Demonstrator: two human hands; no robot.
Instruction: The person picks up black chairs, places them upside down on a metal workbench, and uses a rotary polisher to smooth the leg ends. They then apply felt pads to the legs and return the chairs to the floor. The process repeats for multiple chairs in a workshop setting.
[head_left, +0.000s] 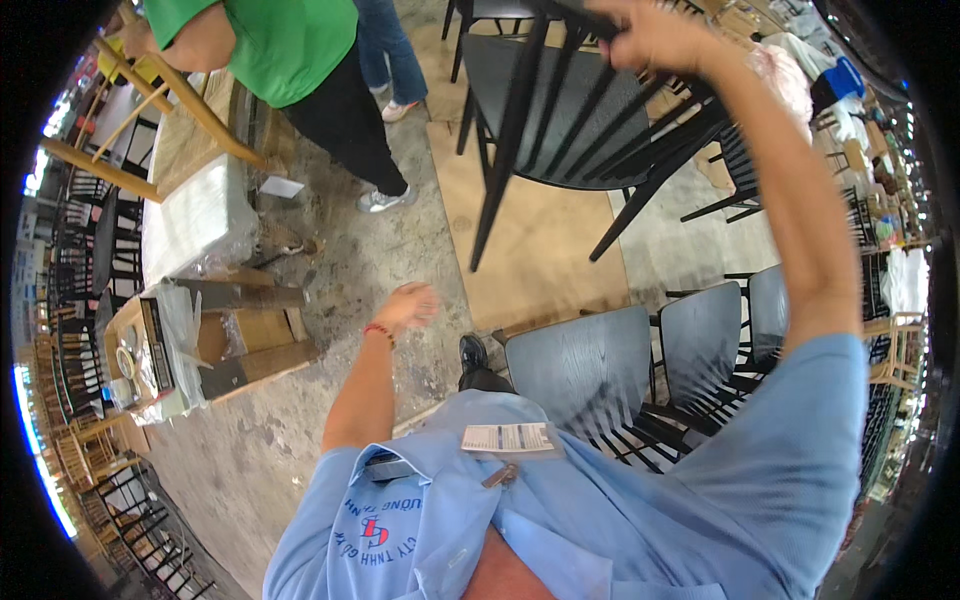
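Note:
My right hand is raised high at the top of the view and is closed on the back rail of a black wooden chair, which hangs tilted in the air with its legs pointing down at the floor. My left hand hangs low at the middle left, fingers loosely apart, holding nothing; a red band sits on its wrist. Below the lifted chair, a row of black chairs stands on the floor by my right side.
A person in a green shirt bends at the top left beside a light wooden frame. Plastic-wrapped cartons and an open cardboard box lie at left. A brown sheet covers the concrete floor. More chairs stand around the edges.

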